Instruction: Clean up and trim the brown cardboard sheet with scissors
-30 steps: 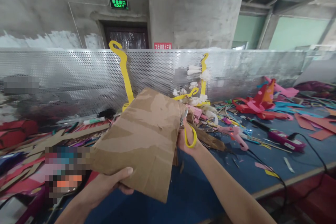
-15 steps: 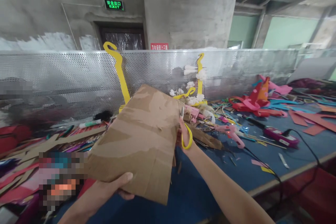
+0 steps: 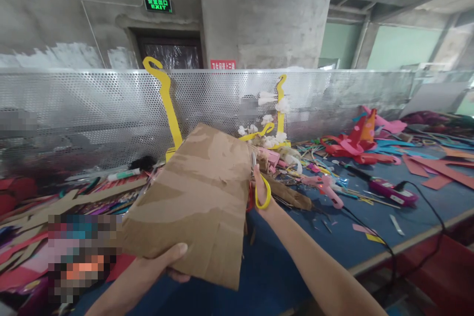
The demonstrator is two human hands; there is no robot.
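Observation:
A brown cardboard sheet (image 3: 192, 197), torn in patches on its face, is held tilted above the blue table. My left hand (image 3: 168, 261) pinches its lower left edge, thumb on top and fingers underneath. At the sheet's right edge, my right hand (image 3: 262, 192) grips a pair of scissors (image 3: 267, 192) by the yellow handle. One metal blade shows beside the cardboard's upper right edge; the other blade and most of my right fingers are hidden. Behind the sheet stand a tall yellow hooked strip (image 3: 168, 103) and another yellow strip (image 3: 280, 103) with white fluffy tufts.
A pink glue gun (image 3: 328, 190) with a cord and a purple device (image 3: 394, 191) lie to the right. Red and pink cut pieces (image 3: 357, 145) are heaped behind them. Cardboard strips (image 3: 74, 202) and craft scraps cover the left. A perforated metal screen (image 3: 211, 94) bounds the table.
The view has shifted slightly, and the scissors' visible blade sits a little lower and steeper against the cardboard edge. Both hands keep their hold.

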